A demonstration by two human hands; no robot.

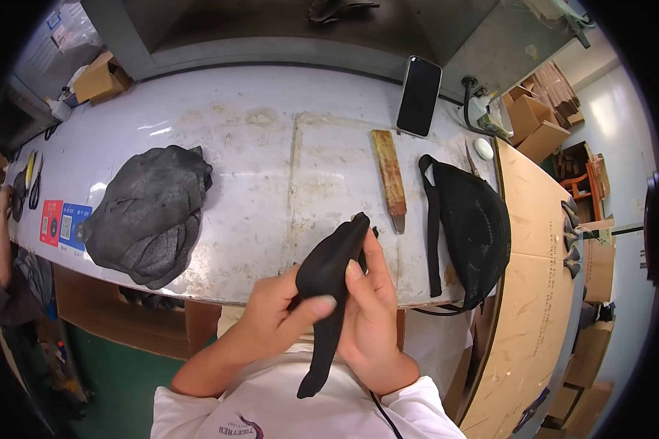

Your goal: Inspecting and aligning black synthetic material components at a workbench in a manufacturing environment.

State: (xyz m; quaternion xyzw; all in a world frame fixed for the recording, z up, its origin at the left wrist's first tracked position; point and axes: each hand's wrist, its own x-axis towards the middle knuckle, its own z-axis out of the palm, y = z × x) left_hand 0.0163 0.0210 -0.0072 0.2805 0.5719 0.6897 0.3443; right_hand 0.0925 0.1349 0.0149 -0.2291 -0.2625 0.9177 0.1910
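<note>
A black, smooth, soft piece (328, 267) with a bulging middle and a narrow tail is held between my hands, above the table's near edge. I cannot tell its exact kind. Its pointed end slants up and to the right, while the tail hangs down toward my shirt. My left hand (282, 307) grips its left side, the thumb lying across it. On the other side my right hand (370, 300) pinches it near the upper end, thumb in front and fingers behind. Beyond it lies a worn flat wooden-handled tool (388, 172) with a dark tip.
A crumpled dark grey cloth bundle (150, 212) lies on the white table (249, 146). At right rests a black mesh piece with a strap (472, 227). A phone (419, 95) leans at the back. Cardboard (527, 293) borders the right side. Another person's arm (4, 241) shows far left.
</note>
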